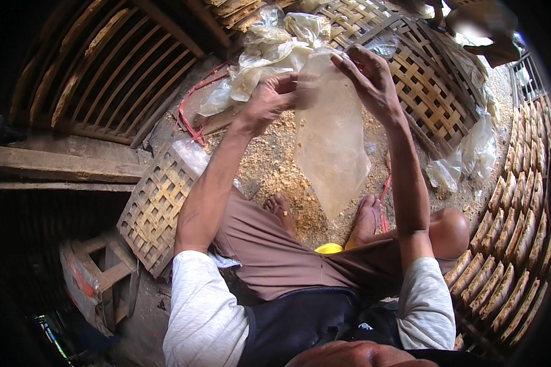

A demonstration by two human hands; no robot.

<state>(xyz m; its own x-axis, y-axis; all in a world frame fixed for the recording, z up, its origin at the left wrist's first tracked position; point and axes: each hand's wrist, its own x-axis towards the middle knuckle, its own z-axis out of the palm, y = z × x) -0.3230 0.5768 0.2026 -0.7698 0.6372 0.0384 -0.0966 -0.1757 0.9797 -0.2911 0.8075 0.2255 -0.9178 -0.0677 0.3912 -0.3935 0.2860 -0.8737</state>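
A cloudy, translucent plastic sheet (332, 137) hangs in front of me, its lower end narrowing to a point above the floor between my feet. My right hand (372, 79) pinches its upper edge between thumb and fingers. Close to the sheet's upper left edge is my left hand (278, 101); its fingertips are smeared by motion, so whether they grip the plastic is unclear. Just beyond both hands lies a heap of crumpled clear plastic (257, 67).
Woven bamboo panels (431, 92) lean at the far right; a smaller woven panel (159, 205) stands left beside a wooden stool (98, 275). Rows of brownish slabs (511, 244) fill the right side. Crumbs (269, 159) cover the floor. Slatted wooden racks (128, 67) rise at far left.
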